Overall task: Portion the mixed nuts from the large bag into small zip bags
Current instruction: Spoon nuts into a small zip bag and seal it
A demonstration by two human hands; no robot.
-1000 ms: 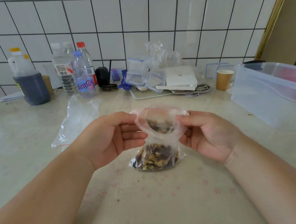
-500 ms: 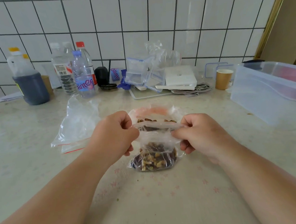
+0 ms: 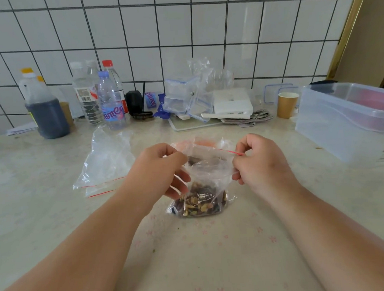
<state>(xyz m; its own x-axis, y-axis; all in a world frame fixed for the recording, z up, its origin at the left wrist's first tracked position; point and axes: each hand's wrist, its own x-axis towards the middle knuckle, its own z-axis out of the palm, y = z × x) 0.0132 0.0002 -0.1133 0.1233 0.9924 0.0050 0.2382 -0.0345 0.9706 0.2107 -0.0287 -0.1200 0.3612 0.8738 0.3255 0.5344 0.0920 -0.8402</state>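
Observation:
A small clear zip bag (image 3: 207,167) with a red zip line stands on the counter in front of me, its bottom full of mixed nuts (image 3: 200,202). My left hand (image 3: 158,170) pinches the left end of the bag's top. At the right end, my right hand (image 3: 258,161) pinches the top by the red line. The top is stretched between both hands. Behind the bag a pinkish thing (image 3: 193,143) lies partly hidden. Empty zip bags (image 3: 108,164) lie flat to the left.
Along the tiled wall stand a dark-liquid jug (image 3: 46,113), several water bottles (image 3: 111,105), stacked clear containers (image 3: 183,98), a white box (image 3: 232,103) and a paper cup (image 3: 286,104). A large clear plastic tub (image 3: 347,122) sits at the right.
Both hands turned from palms-up cupping of the bag's sides to pinching its top edge, and the mouth has been pulled flatter, with the red zip line now showing at the right.

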